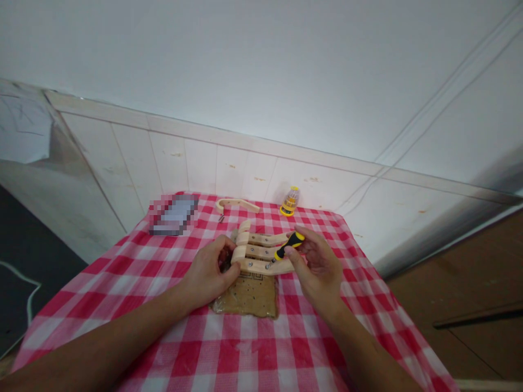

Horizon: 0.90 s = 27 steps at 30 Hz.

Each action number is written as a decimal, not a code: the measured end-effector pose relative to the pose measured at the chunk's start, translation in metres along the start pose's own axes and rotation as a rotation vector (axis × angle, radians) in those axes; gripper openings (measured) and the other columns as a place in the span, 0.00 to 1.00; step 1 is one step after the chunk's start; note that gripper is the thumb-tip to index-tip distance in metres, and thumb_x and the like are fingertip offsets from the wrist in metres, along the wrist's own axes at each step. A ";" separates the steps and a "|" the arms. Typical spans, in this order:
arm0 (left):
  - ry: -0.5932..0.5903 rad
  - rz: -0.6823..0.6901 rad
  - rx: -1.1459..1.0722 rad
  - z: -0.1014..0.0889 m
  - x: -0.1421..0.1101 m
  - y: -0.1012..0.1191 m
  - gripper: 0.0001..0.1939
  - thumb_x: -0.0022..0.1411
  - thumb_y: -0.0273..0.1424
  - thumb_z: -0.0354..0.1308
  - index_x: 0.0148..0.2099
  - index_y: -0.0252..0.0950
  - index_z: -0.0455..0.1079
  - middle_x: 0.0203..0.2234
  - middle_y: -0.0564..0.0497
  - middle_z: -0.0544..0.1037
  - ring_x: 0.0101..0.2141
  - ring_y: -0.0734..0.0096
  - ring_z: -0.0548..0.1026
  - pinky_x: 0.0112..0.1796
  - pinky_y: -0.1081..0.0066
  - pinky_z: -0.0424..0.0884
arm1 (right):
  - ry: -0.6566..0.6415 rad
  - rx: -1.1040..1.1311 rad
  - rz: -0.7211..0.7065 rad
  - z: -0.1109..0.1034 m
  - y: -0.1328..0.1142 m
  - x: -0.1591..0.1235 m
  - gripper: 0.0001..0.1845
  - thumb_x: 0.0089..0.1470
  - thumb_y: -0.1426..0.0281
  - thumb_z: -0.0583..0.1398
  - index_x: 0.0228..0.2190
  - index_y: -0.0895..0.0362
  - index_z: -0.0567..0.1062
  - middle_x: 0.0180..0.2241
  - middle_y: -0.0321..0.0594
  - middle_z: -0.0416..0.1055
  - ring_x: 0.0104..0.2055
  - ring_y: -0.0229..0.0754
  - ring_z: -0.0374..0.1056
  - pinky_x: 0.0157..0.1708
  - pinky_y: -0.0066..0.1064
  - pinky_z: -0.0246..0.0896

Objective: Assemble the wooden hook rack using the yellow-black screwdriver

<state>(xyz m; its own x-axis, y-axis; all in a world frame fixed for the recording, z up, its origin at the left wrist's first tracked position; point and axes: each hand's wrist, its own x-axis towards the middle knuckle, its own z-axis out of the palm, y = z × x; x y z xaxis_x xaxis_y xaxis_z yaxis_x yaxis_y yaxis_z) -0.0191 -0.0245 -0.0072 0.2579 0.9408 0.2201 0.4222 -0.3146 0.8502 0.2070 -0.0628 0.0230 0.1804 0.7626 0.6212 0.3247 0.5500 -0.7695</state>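
Observation:
My right hand (321,267) grips a yellow and black screwdriver (291,245). Its tip meets a screw on the nearest of several curved wooden hooks (261,265), which lie side by side across a brown board (249,300) with dark markings. Screw heads show on the hooks. My left hand (214,269) is closed around the left, curled end of the nearest hook, thumb at the front and fingers behind, partly hidden.
A loose wooden hook (239,203) lies at the back, a small screw (221,219) beside it. A yellow-capped bit container (290,201) stands near the wall. A blurred phone-like device (175,215) rests at the back left. The checked tablecloth (245,356) covers the table.

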 end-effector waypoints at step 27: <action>-0.013 -0.010 0.003 -0.001 0.000 0.000 0.08 0.56 0.36 0.58 0.37 0.40 0.64 0.21 0.59 0.68 0.22 0.72 0.67 0.24 0.73 0.60 | 0.101 -0.044 0.014 0.002 -0.005 -0.001 0.17 0.52 0.69 0.72 0.44 0.51 0.77 0.37 0.38 0.80 0.33 0.41 0.78 0.32 0.33 0.79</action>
<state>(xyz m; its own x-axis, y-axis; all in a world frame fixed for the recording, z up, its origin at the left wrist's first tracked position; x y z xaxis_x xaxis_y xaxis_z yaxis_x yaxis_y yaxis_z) -0.0196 -0.0243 -0.0069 0.2653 0.9420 0.2054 0.4270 -0.3058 0.8510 0.2032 -0.0651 0.0257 0.2769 0.7305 0.6243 0.3620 0.5225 -0.7719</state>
